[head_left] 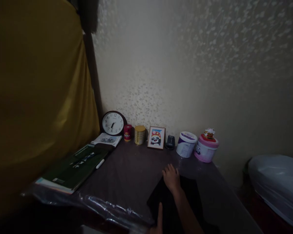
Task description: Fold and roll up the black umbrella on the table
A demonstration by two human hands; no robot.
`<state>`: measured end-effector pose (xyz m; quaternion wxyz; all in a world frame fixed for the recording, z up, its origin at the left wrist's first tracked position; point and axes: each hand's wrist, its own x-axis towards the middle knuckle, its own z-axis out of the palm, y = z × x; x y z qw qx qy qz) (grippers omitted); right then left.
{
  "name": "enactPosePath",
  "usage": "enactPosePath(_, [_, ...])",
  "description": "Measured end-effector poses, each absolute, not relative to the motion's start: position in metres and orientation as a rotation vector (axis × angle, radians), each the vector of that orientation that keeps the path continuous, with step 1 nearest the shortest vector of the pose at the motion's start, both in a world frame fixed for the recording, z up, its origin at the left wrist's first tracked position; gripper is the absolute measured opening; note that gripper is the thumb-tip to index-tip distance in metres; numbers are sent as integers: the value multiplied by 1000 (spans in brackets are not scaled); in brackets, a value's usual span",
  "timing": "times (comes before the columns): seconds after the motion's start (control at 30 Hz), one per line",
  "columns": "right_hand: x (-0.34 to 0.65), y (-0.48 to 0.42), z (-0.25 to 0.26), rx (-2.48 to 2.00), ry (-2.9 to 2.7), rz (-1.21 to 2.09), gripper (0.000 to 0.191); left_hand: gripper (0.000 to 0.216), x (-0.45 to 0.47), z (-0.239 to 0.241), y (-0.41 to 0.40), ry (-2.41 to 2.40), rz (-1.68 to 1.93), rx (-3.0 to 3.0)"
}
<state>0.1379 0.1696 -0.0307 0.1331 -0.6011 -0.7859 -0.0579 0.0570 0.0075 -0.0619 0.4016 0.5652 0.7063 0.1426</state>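
Note:
A piece of black cloth, perhaps a garment, lies on the table near its front right. My right hand rests on the cloth's far edge with its fingers stretched forward, open and holding nothing visible. At the bottom of the view my left hand is partly cut off. One of its fingers points straight ahead over the cloth's left side; the other fingers are hidden. The near part of the cloth runs out of the picture.
Along the wall stand a clock, red can, yellow-lidded container, panda picture frame, dark device and two tubs. A lucky cat tops the pink tub. Green folder and white pen lie left.

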Motion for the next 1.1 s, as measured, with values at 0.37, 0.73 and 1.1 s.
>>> enactPosePath(0.37, [86, 106, -26, -1153, -2609, 580, 39, 65, 44, -59, 20, 1812, 82, 1507])
enactPosePath(0.73, [217, 107, -26, -1518, -1285, 511, 52, 80, 45, -43, -2, 1794, 176, 1617])
enactPosePath(1.1, [212, 66, -25, -1299, -1124, 920, 55, 82, 46, -54, -3, 1762, 120, 1681])
